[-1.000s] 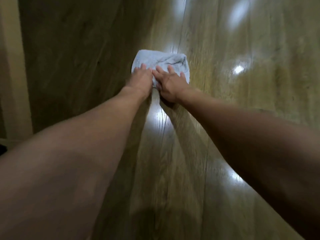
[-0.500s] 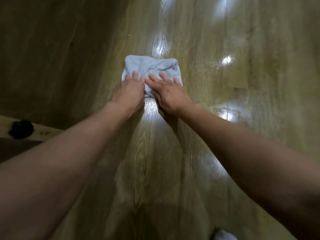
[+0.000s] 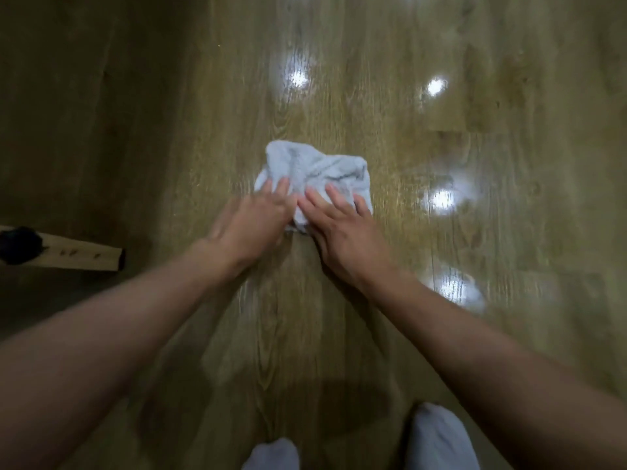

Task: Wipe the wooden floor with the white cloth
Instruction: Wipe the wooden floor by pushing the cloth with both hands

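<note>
We press our left hand (image 3: 252, 225) and right hand (image 3: 342, 228) flat, fingers straight, side by side on the near edge of the white cloth (image 3: 315, 167), likely to load it evenly against the wooden floor (image 3: 373, 96) beneath.

- brown wooden plank floor (image 3: 373, 79): clear grain, smooth and glossy, mirroring bright lights.
- rumpled white cloth (image 3: 315, 167): soft, terry-like fabric, matt.
- pale wooden bar (image 3: 78, 256) at the floor's left edge: bare, matt wood.
- grey trouser knees (image 3: 437, 435): matt cloth.

Left hand (image 3: 252, 220) and right hand (image 3: 342, 228) press flat on the bunched white cloth (image 3: 315, 171) on the wooden floor (image 3: 373, 62).
</note>
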Motion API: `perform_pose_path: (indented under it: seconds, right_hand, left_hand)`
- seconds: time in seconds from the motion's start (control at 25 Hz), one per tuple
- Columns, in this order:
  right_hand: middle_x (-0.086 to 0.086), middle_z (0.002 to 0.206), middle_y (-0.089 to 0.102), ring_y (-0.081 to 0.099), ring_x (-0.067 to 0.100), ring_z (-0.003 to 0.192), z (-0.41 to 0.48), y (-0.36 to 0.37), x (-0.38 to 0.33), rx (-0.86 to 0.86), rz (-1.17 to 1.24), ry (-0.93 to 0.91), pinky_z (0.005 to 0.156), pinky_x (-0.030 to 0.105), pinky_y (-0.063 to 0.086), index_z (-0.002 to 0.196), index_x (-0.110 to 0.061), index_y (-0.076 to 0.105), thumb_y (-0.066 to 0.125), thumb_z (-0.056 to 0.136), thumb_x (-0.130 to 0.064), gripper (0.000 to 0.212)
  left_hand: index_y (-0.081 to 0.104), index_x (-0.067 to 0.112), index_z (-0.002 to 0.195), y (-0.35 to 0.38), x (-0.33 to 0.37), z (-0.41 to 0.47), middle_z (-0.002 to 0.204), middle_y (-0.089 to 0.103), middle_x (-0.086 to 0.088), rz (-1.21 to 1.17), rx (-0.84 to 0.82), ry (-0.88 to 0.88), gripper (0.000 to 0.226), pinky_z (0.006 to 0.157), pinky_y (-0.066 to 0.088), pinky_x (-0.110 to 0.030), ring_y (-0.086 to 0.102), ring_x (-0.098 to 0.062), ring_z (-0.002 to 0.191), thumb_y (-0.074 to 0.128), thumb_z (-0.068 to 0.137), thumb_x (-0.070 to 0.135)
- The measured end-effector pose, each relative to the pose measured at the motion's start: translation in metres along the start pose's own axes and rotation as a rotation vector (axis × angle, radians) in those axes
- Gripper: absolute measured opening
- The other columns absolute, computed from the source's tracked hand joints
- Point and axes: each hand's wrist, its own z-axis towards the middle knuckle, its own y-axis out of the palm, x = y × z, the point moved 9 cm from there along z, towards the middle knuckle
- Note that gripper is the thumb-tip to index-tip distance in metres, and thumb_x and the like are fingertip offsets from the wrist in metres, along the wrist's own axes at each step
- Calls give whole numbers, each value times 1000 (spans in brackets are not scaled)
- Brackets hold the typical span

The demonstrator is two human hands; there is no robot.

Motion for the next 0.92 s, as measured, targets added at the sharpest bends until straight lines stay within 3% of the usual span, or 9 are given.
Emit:
perform_pose_path:
  seconds: [0.16,0.28,0.4,0.48,0.56,0.64,0.76,0.84,0.92]
  right_hand:
    - [-8,158,21,15,22,147,72,-17,25,-104,-13,1,115,51,16,150,-28,23,26,103,-36,47]
    - [-7,157,24,18,22,146,45,-18,33,-99,-52,-45,114,49,21,149,-27,25,28,103,-34,46]
    - [-4,154,32,23,24,145,-35,-10,51,-43,-25,41,114,48,22,149,-25,29,37,101,-27,49]
    - [-3,152,38,27,25,143,-88,-5,64,-11,-1,109,114,47,23,147,-24,34,40,98,-26,49]
    - [-2,149,41,31,25,142,-127,-5,76,3,-3,147,113,47,25,145,-23,38,36,97,-29,48]
    - [-3,148,43,34,24,140,-144,-5,83,-29,-46,134,112,46,29,144,-24,39,34,97,-32,48]
    - [-4,149,42,34,23,140,-130,-7,104,-46,18,154,112,46,27,145,-26,38,35,100,-34,46]
    - [-5,152,36,26,22,144,-100,-14,125,-19,79,228,115,47,21,146,-28,34,36,101,-34,45]
    - [-5,155,31,21,23,145,-69,-21,144,2,90,278,115,49,17,148,-29,30,33,102,-35,46]
  left_hand:
    - [54,7,122,-26,-35,67,129,50,-23,1,-54,-94,33,84,47,-47,56,-42,109,46,95,24]
    - [63,8,104,-38,-1,61,104,63,-20,50,-62,76,30,69,46,-36,62,-38,90,52,93,33]
    - [64,11,113,-40,71,28,112,66,-18,163,-108,268,33,61,45,-32,68,-33,87,50,90,32]
    - [75,14,97,-56,121,5,96,74,-12,267,78,408,33,54,51,-28,72,-27,77,61,74,34]
    - [71,6,110,-58,158,-10,107,70,-20,301,185,496,43,66,56,-34,70,-36,93,44,83,25]
    - [40,-4,139,-38,177,-12,138,43,-34,293,109,511,49,87,52,-45,49,-49,122,22,96,9]
    - [20,0,147,-36,170,14,154,19,-27,184,76,455,47,85,51,-46,29,-43,139,25,103,14]
    - [19,6,149,-44,154,48,157,13,-20,158,50,427,48,86,49,-46,26,-36,141,25,103,18]
    - [33,11,144,-63,134,89,156,18,-16,117,85,400,44,88,48,-46,29,-33,140,31,101,23]
